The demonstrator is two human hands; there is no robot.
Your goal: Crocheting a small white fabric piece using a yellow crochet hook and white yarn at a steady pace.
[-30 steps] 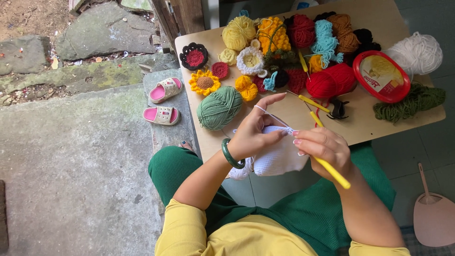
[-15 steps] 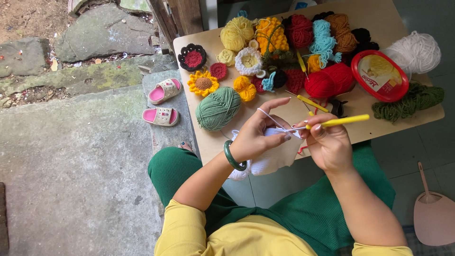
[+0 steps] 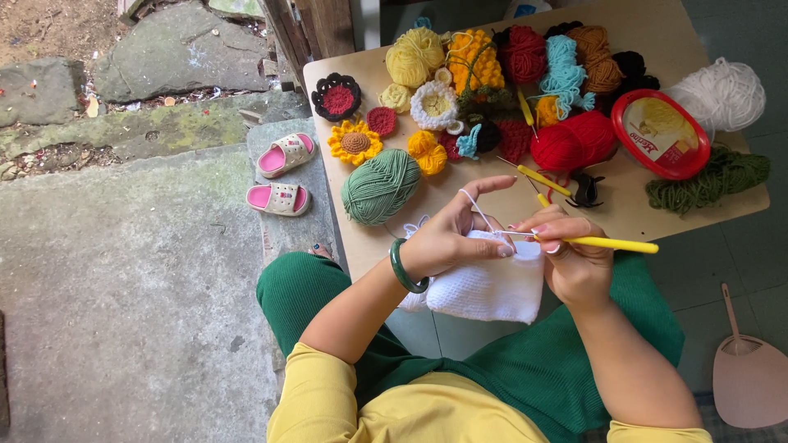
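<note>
White soft knitted cloth (image 3: 490,287), mid-frame, looks light and floppy; left hand (image 3: 447,239) pinches its top edge, right hand (image 3: 574,262) fingers clamp the yellow hook (image 3: 611,244).

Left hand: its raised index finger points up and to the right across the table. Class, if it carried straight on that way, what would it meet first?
Probably the yellow crochet hook lying on the table, just beyond the left hand; height above the table is unclear.
</note>
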